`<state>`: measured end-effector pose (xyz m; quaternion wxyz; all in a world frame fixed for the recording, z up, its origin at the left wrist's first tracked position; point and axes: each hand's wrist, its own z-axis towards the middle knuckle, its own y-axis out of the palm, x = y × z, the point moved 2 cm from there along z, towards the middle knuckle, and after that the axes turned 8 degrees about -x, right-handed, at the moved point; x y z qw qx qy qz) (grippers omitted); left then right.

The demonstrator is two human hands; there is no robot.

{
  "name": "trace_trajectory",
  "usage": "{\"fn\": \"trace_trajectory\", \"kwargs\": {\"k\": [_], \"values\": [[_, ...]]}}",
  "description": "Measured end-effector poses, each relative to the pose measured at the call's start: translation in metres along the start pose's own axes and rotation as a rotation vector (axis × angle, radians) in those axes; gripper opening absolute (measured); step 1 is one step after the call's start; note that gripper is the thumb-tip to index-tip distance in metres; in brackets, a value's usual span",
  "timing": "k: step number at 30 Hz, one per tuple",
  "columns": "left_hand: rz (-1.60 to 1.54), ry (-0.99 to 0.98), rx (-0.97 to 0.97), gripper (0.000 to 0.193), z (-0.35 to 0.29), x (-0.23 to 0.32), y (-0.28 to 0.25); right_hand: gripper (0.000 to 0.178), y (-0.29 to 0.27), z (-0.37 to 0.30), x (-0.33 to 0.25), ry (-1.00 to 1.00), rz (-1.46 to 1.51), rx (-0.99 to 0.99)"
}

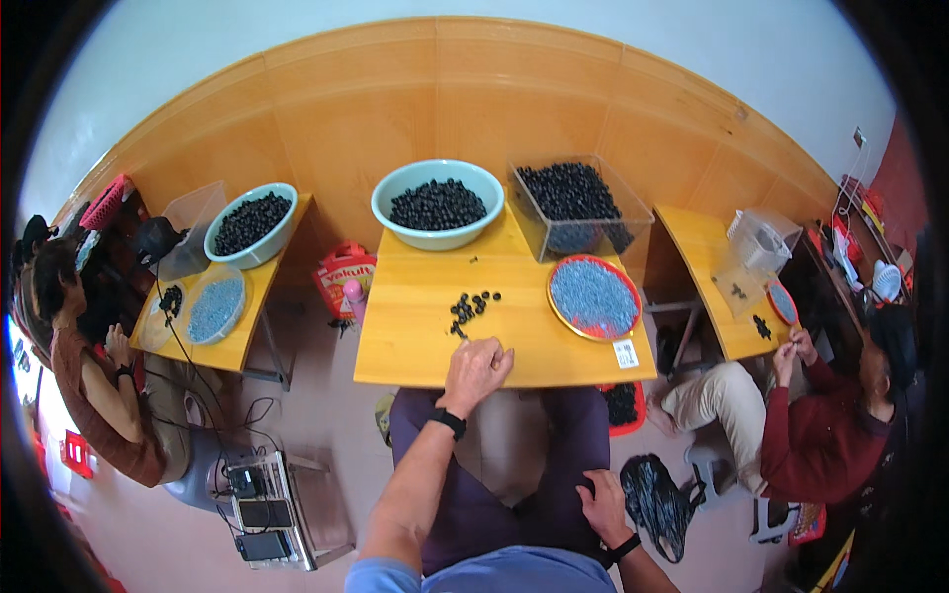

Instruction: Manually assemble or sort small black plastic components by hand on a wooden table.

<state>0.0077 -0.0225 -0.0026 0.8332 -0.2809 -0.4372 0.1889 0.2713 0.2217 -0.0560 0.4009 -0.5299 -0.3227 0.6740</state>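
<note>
My left hand (479, 374) reaches over the front edge of the yellow table (395, 336), its fingers curled down close to a loose group of small round black parts (467, 308). Whether a part is between those fingertips is hidden by the hand. My right hand (603, 504) lies on my right thigh, fingers loosely bent and apart, with nothing seen in it. Behind the group stands a light blue basin (381, 210) of black parts. To its right are a clear box (633, 237) full of black parts and a red-rimmed round tray (556, 311) of small blue-grey pieces.
A person (109, 395) sits at a left table with another basin (287, 232); another person (830, 435) handles something small at a right table (712, 287). A black plastic bag (657, 504) lies on the floor. A small stand (311, 529) with devices and cables is at my left.
</note>
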Motion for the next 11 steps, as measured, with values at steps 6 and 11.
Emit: {"fn": "trace_trajectory", "kwargs": {"k": [6, 11], "values": [[-0.072, 0.326, -0.335, 0.019, -0.051, 0.051, 0.037, 0.02, -0.021, -0.057, -0.004, 0.194, 0.189, -0.048], [-0.225, 0.391, -0.796, 0.021, -0.124, 0.1, 0.079, 0.015, -0.011, -0.103, 0.028, 0.506, 0.491, -0.345]]}}
